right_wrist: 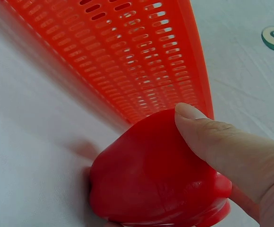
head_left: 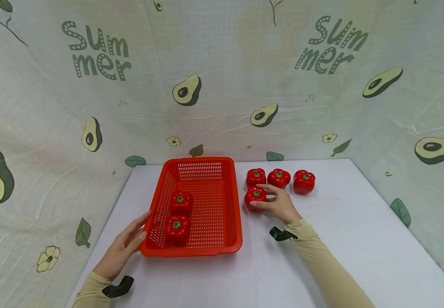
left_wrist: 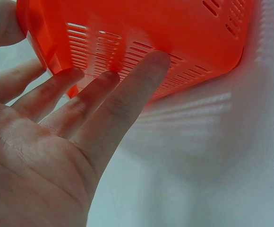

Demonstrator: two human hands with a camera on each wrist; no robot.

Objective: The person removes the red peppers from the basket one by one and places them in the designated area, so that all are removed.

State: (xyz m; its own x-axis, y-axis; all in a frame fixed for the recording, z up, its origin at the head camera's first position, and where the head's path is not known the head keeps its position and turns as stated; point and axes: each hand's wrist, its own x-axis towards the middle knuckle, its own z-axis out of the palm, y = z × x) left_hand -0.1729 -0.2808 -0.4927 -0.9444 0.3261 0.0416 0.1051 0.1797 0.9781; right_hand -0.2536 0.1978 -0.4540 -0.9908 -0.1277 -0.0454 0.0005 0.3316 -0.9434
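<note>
My right hand [head_left: 277, 203] grips a glossy red bell pepper [head_left: 255, 197], just right of a red plastic basket [head_left: 238, 214]. In the right wrist view, the thumb [right_wrist: 222, 142] lies along the held pepper [right_wrist: 151, 175], close to the basket's slotted wall [right_wrist: 141, 61]. The other right fingers are mostly hidden there. My left hand [head_left: 119, 248] holds the basket at its left rim, near the front corner. The left wrist view shows its fingers [left_wrist: 118, 109] against the outer wall [left_wrist: 175, 28], with the thumb tip hidden behind the rim.
Two red bell peppers, one farther back [head_left: 181, 202] and one in front [head_left: 177, 229], sit in the basket's left side. Behind my right hand stand three more: left [head_left: 255, 176], middle [head_left: 279, 177] and right [head_left: 304, 182]. A printed cloth [head_left: 222, 55] rises behind the white table [head_left: 345, 222].
</note>
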